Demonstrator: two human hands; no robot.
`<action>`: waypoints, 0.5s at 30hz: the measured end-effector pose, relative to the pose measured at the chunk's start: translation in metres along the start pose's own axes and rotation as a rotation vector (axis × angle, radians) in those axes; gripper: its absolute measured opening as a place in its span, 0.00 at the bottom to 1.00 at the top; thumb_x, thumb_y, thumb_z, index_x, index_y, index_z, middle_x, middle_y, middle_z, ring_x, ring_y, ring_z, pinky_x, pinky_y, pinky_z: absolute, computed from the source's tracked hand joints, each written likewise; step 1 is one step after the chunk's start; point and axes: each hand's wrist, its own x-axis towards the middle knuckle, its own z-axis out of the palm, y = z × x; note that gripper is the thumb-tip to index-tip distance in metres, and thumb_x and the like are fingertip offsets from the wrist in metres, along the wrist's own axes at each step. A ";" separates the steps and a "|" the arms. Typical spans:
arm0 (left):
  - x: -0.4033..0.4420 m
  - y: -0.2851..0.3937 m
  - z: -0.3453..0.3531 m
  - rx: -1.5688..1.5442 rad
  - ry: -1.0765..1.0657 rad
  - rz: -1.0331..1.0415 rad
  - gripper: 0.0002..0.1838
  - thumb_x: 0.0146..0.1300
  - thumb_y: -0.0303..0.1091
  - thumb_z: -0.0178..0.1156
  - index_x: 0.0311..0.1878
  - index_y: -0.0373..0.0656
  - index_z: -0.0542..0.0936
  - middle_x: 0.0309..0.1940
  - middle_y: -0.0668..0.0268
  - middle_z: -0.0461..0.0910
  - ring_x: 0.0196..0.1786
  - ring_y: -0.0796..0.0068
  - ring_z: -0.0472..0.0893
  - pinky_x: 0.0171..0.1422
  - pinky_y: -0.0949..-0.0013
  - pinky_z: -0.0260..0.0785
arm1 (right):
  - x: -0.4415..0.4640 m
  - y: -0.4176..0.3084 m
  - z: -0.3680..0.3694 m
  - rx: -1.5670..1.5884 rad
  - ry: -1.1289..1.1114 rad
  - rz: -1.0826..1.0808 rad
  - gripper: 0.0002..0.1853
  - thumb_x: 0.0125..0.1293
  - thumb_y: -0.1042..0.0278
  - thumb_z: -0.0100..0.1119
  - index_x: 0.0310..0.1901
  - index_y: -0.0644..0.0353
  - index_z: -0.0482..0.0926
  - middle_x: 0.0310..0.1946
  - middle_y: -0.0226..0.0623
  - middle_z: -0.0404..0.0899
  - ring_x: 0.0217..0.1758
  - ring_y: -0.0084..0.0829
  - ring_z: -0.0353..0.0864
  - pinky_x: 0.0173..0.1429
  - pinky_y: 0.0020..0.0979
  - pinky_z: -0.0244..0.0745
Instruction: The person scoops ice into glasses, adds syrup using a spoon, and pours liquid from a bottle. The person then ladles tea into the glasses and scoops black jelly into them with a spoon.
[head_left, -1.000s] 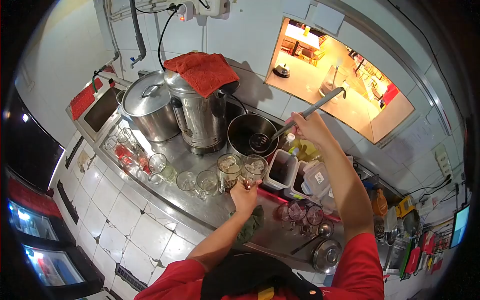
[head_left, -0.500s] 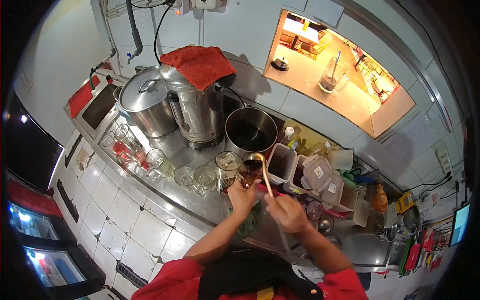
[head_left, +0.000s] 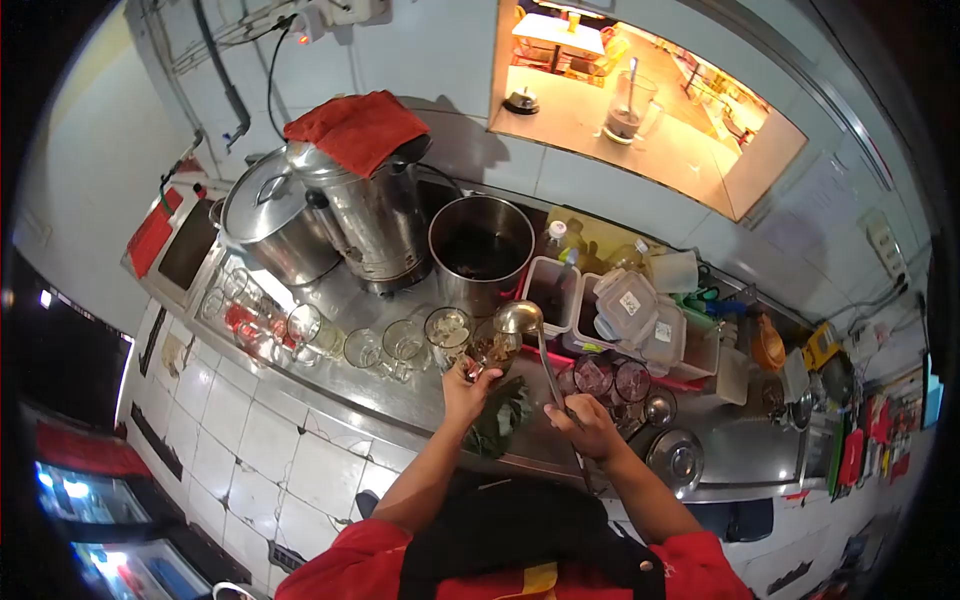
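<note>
My left hand (head_left: pixel 468 388) is closed round a glass mug (head_left: pixel 494 346) that has something brown in it. It stands beside another glass mug (head_left: pixel 447 328) filled with what looks like ice. My right hand (head_left: pixel 586 426) grips the long handle of a metal ladle (head_left: pixel 552 372), whose bowl hangs over the rim of the left-hand mug. Just behind is a deep steel pot (head_left: pixel 481 240) with dark liquid inside. Two more glass mugs (head_left: pixel 405 344) stand to the left on the steel counter. Below the held mug lies a crumpled green cloth (head_left: pixel 500 418).
A large urn (head_left: pixel 370 225) draped with a red cloth (head_left: pixel 358 130) and a lidded pot (head_left: pixel 275 215) stand at the back left. Plastic tubs (head_left: pixel 552 294) and lids crowd the right. Several glasses (head_left: pixel 250 315) sit at the left end. A serving hatch holds a mug (head_left: pixel 625 112).
The ladle bowl has shifted and turned over the mug, and my right hand has moved slightly down and right along with it. My left hand keeps its hold. The camera view has shifted.
</note>
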 end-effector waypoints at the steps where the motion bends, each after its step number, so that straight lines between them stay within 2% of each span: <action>1: -0.002 0.003 -0.003 0.058 -0.034 0.002 0.22 0.55 0.40 0.82 0.30 0.38 0.76 0.24 0.66 0.78 0.31 0.80 0.72 0.38 0.68 0.71 | -0.002 -0.002 -0.004 0.040 0.000 0.027 0.24 0.61 0.73 0.68 0.60 0.51 0.81 0.43 0.40 0.72 0.41 0.43 0.80 0.46 0.40 0.81; 2: -0.004 0.009 -0.004 0.168 -0.062 -0.058 0.20 0.56 0.38 0.81 0.34 0.38 0.77 0.29 0.69 0.77 0.36 0.77 0.74 0.42 0.67 0.71 | -0.004 -0.007 -0.005 0.198 -0.122 0.225 0.22 0.62 0.73 0.68 0.60 0.53 0.82 0.43 0.41 0.74 0.42 0.42 0.80 0.47 0.40 0.81; 3: -0.006 -0.001 -0.005 0.114 -0.112 -0.117 0.23 0.57 0.41 0.81 0.42 0.33 0.81 0.37 0.62 0.83 0.43 0.71 0.80 0.49 0.65 0.75 | -0.006 -0.013 -0.006 0.332 -0.218 0.446 0.21 0.64 0.73 0.68 0.59 0.54 0.82 0.42 0.41 0.75 0.42 0.42 0.80 0.48 0.40 0.80; 4: -0.007 -0.013 -0.003 0.062 -0.076 0.001 0.24 0.58 0.47 0.80 0.38 0.34 0.82 0.33 0.59 0.85 0.37 0.70 0.81 0.45 0.64 0.75 | -0.001 -0.016 -0.004 0.306 -0.068 0.291 0.19 0.66 0.72 0.67 0.59 0.56 0.83 0.41 0.42 0.76 0.43 0.42 0.80 0.48 0.40 0.79; 5: -0.011 -0.010 -0.004 -0.038 -0.119 -0.072 0.24 0.60 0.46 0.78 0.42 0.32 0.81 0.34 0.59 0.85 0.38 0.68 0.83 0.48 0.64 0.77 | 0.007 -0.014 0.000 0.245 0.071 0.136 0.18 0.67 0.71 0.67 0.58 0.57 0.83 0.41 0.42 0.77 0.43 0.42 0.79 0.48 0.40 0.78; 6: -0.009 -0.028 -0.001 -0.143 -0.111 -0.036 0.25 0.62 0.43 0.76 0.48 0.30 0.80 0.35 0.60 0.86 0.40 0.66 0.85 0.51 0.62 0.79 | 0.007 -0.014 0.002 0.251 0.103 0.120 0.20 0.68 0.71 0.66 0.61 0.59 0.81 0.42 0.42 0.77 0.44 0.42 0.79 0.47 0.41 0.77; 7: -0.006 -0.064 -0.001 0.002 -0.029 0.001 0.24 0.64 0.39 0.74 0.53 0.29 0.79 0.41 0.57 0.86 0.47 0.64 0.86 0.54 0.62 0.79 | 0.000 -0.012 0.012 0.359 0.104 0.161 0.24 0.67 0.73 0.68 0.64 0.60 0.79 0.46 0.41 0.76 0.50 0.41 0.79 0.53 0.39 0.77; 8: -0.006 -0.045 0.000 -0.176 -0.100 -0.119 0.23 0.65 0.34 0.72 0.56 0.27 0.79 0.48 0.53 0.85 0.52 0.63 0.85 0.56 0.63 0.78 | 0.006 -0.012 0.012 0.403 0.076 0.213 0.24 0.69 0.73 0.66 0.66 0.58 0.77 0.46 0.40 0.73 0.50 0.40 0.78 0.54 0.38 0.76; 9: 0.012 -0.037 -0.017 -0.062 -0.471 -0.073 0.37 0.64 0.36 0.72 0.71 0.30 0.69 0.63 0.52 0.79 0.60 0.63 0.81 0.66 0.56 0.74 | 0.016 -0.008 0.019 0.528 0.172 0.210 0.19 0.73 0.71 0.63 0.64 0.58 0.78 0.45 0.41 0.73 0.50 0.41 0.78 0.55 0.37 0.75; 10: 0.028 -0.084 -0.023 -0.145 -0.510 -0.092 0.39 0.66 0.38 0.71 0.75 0.31 0.67 0.69 0.51 0.75 0.66 0.60 0.78 0.70 0.53 0.71 | 0.023 -0.003 0.035 1.021 0.163 0.434 0.15 0.76 0.70 0.60 0.61 0.58 0.78 0.45 0.42 0.73 0.50 0.42 0.78 0.55 0.37 0.75; 11: 0.018 -0.041 -0.020 -0.009 -0.516 -0.148 0.38 0.72 0.44 0.65 0.77 0.33 0.65 0.73 0.51 0.72 0.71 0.57 0.75 0.75 0.51 0.67 | 0.040 -0.006 0.025 0.622 0.132 0.317 0.12 0.79 0.68 0.55 0.59 0.60 0.78 0.46 0.43 0.74 0.51 0.43 0.79 0.55 0.36 0.75; 12: 0.016 -0.061 -0.017 -0.324 -0.378 -0.212 0.21 0.73 0.39 0.66 0.63 0.36 0.81 0.61 0.48 0.82 0.57 0.51 0.83 0.63 0.54 0.78 | 0.057 -0.012 0.013 0.574 0.284 0.254 0.11 0.81 0.67 0.51 0.56 0.62 0.78 0.45 0.43 0.74 0.50 0.44 0.79 0.53 0.39 0.75; 13: 0.008 -0.044 -0.011 -0.103 -0.297 -0.243 0.25 0.73 0.41 0.67 0.66 0.35 0.78 0.64 0.48 0.79 0.60 0.51 0.80 0.66 0.54 0.76 | 0.070 -0.003 0.025 0.619 0.347 0.198 0.11 0.81 0.66 0.51 0.55 0.64 0.77 0.44 0.44 0.74 0.50 0.45 0.78 0.53 0.39 0.74; 14: 0.000 -0.013 -0.013 0.114 -0.204 -0.259 0.30 0.72 0.42 0.68 0.70 0.35 0.75 0.67 0.48 0.77 0.63 0.50 0.78 0.70 0.53 0.73 | 0.079 0.002 0.026 0.740 0.320 0.238 0.12 0.81 0.65 0.52 0.55 0.64 0.75 0.45 0.44 0.76 0.50 0.45 0.78 0.54 0.39 0.73; 15: -0.011 0.055 -0.016 0.209 -0.470 -0.160 0.39 0.71 0.47 0.70 0.76 0.35 0.69 0.72 0.47 0.72 0.69 0.49 0.74 0.71 0.52 0.71 | 0.089 0.004 0.022 0.762 0.343 0.227 0.16 0.83 0.59 0.49 0.56 0.64 0.74 0.48 0.43 0.76 0.52 0.43 0.78 0.55 0.38 0.72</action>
